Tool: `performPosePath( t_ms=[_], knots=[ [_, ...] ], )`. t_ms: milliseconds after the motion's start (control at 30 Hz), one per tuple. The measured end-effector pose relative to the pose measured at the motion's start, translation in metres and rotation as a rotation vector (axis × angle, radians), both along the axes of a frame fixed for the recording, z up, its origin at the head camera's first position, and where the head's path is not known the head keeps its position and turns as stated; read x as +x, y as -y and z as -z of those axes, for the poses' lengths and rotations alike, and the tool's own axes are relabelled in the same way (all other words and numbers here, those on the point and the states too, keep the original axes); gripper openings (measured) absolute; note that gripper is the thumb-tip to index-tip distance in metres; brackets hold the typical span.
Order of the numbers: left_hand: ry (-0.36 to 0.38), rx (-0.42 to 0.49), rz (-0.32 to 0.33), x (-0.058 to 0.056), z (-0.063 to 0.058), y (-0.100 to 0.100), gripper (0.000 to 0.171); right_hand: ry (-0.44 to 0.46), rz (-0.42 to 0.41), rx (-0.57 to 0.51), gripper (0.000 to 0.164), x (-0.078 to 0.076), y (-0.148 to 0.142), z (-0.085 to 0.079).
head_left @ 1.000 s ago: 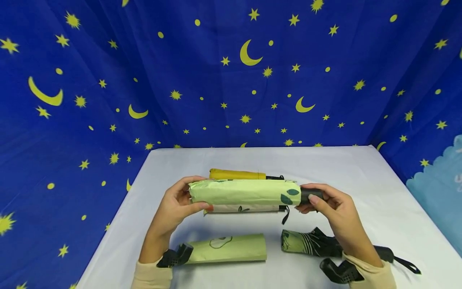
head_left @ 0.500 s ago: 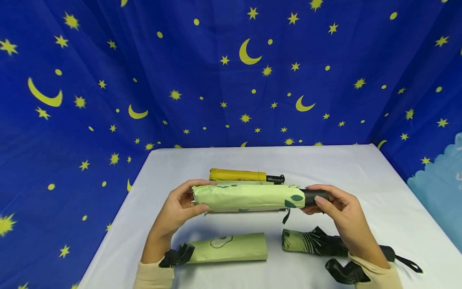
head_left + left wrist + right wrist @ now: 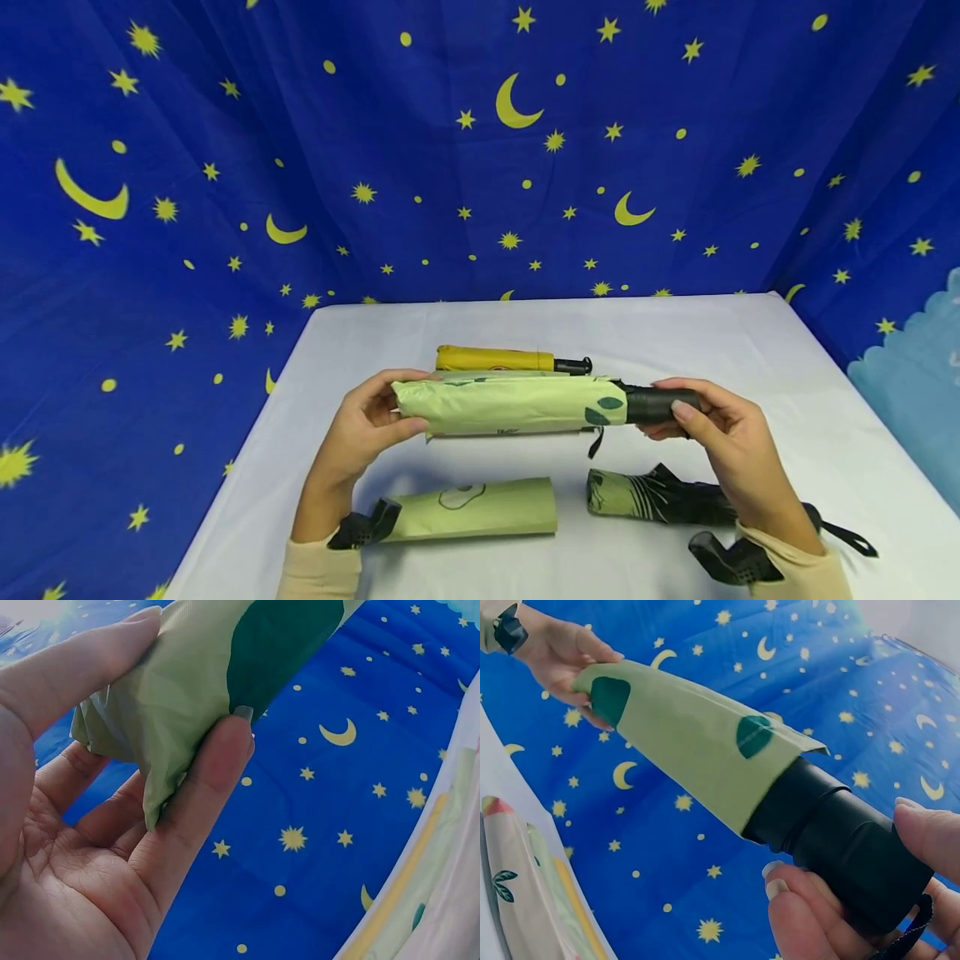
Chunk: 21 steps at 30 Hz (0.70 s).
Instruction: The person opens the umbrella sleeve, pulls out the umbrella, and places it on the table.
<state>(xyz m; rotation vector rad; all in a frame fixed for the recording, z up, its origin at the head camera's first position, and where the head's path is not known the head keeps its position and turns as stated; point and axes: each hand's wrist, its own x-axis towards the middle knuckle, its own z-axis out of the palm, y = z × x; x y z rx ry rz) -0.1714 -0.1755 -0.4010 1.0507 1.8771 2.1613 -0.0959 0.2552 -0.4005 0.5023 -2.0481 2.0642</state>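
A folded umbrella (image 3: 663, 406) with a black handle sits partly inside a pale green umbrella cover (image 3: 510, 406) printed with dark green leaves, held level above the table. My left hand (image 3: 367, 421) pinches the cover's closed left end between thumb and fingers. My right hand (image 3: 716, 425) grips the black handle, its thumb on the near side; a wrist strap (image 3: 911, 937) hangs by it in the right wrist view. In the right wrist view, dark ribbed parts show between the cover's mouth and the handle. The rest of the umbrella is hidden inside.
Nearest me lie a green cover with an avocado print (image 3: 472, 508) and a black-and-green folded umbrella (image 3: 667, 496) with a strap. Behind the held umbrella lie a yellow umbrella (image 3: 495, 359) and a cream one (image 3: 517, 877), partly hidden. A starry blue curtain (image 3: 480, 167) backs the white table (image 3: 375, 333).
My right hand has moved right with the handle, and more of the black part shows outside the cover. My left hand still pinches the cover's end, having shifted only slightly.
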Motion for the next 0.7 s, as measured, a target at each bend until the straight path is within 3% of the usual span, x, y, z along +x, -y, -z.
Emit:
performPosePath(
  t_ms=[300, 533, 700],
  knots=[
    [-0.011, 0.033, 0.012, -0.003, 0.001, 0.002, 0.053, -0.054, -0.045, -0.074, 0.030, -0.002, -0.006, 0.002],
    [-0.048, 0.038, 0.013, -0.005, 0.003, 0.006, 0.049, -0.039, -0.005, -0.052, 0.029, 0.001, -0.011, 0.002],
    [-0.083, 0.091, 0.017, -0.005, 0.005, 0.010, 0.050, -0.079, -0.039, -0.101, 0.031, 0.001, -0.017, 0.003]
  ],
)
